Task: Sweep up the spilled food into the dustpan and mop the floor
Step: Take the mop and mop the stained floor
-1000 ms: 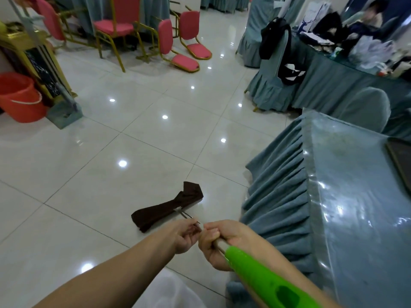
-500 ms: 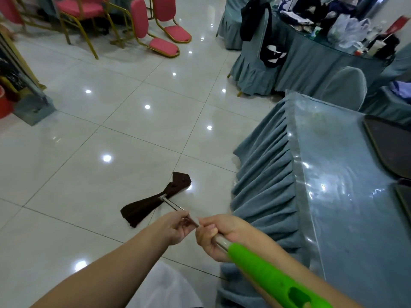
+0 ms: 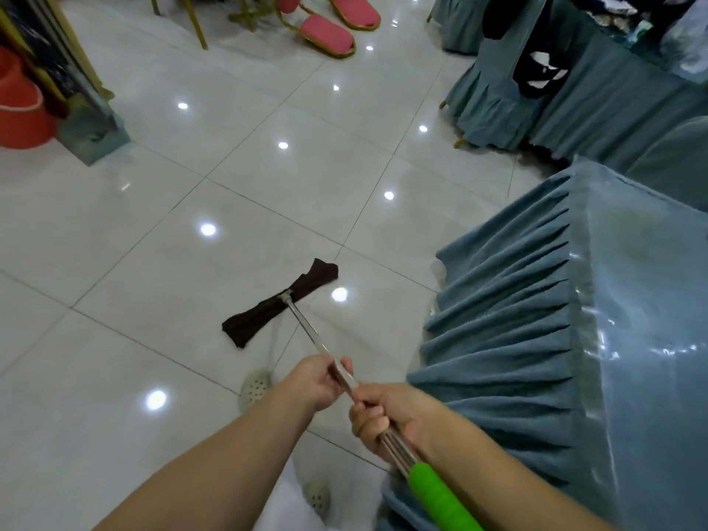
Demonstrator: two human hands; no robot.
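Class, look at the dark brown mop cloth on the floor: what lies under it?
The dark brown mop cloth lies flat on glossy white floor tiles, spanning a grout line. Whatever sits directly beneath it, spill or clean tile, is covered and cannot be seen.

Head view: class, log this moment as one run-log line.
phase: mopping | both hands: left hand, right hand grip metal mop pole | dark brown cloth mop head: on white tiled floor

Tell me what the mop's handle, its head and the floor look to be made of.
Mop handle: bare shiny metal, likely steel, bright and reflective; its green grip looks like matte plastic or foam. Mop head: dark brown soft cloth, limp and lying flat on the floor. Floor: large glossy tiles, probably glazed ceramic, with thin grout lines and sharp lamp reflections.
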